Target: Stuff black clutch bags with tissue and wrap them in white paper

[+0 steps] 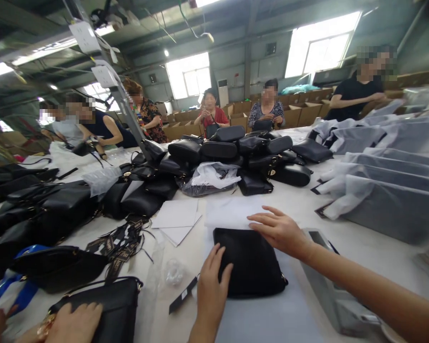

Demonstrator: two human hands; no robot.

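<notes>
A small black handbag [252, 267] lies flat in front of me on a sheet of white tissue paper [232, 209]. My left hand [212, 281] rests along the bag's left edge, fingers parted and not closed round it. Over the bag's top right corner, my right hand [279, 228] is stretched out, its fingertips at the paper beyond the bag. A black hang tag [183, 294] sticks out on the left, beside my left wrist. Whether it is tied to the bag is hidden.
Another person's hand [76, 321] presses on a black bag [119, 309] at lower left. Black bags [219, 150] pile up ahead. White cards [177, 214] and tags [123, 243] lie left; a grey dispenser [329, 286] and wrapped bags [389, 205] stand right. Several people work beyond.
</notes>
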